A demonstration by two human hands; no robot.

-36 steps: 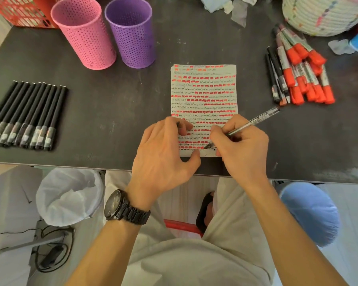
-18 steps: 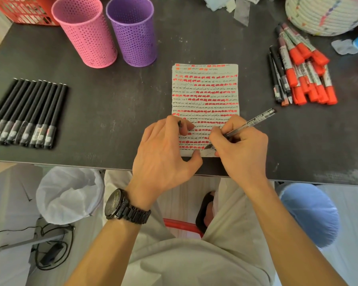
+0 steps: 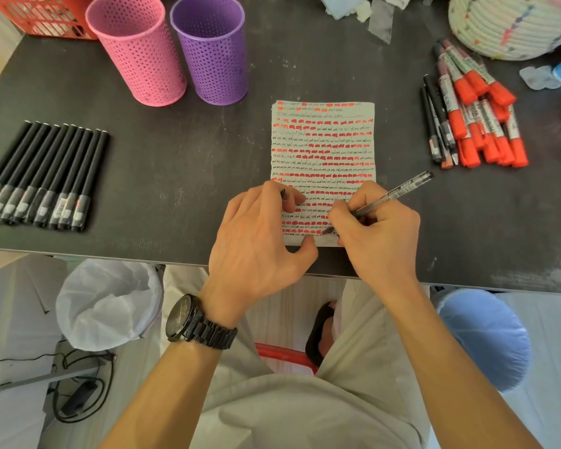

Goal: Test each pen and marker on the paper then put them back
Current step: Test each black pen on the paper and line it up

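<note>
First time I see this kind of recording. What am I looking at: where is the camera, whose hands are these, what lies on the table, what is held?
No machine here: a person works with bare hands, filmed by one head-worn camera looking down. The right hand grips a clear pen, tip on the paper, which is nearly full of black scribbles and orange dashes. The left hand steadies the paper with its thumb; a small dark piece, perhaps a cap, pokes out from its curled fingers. On the dark table lie a row of black pens at left and a heap of orange-capped markers at right; a pink cup and a purple cup stand farther back.
</note>
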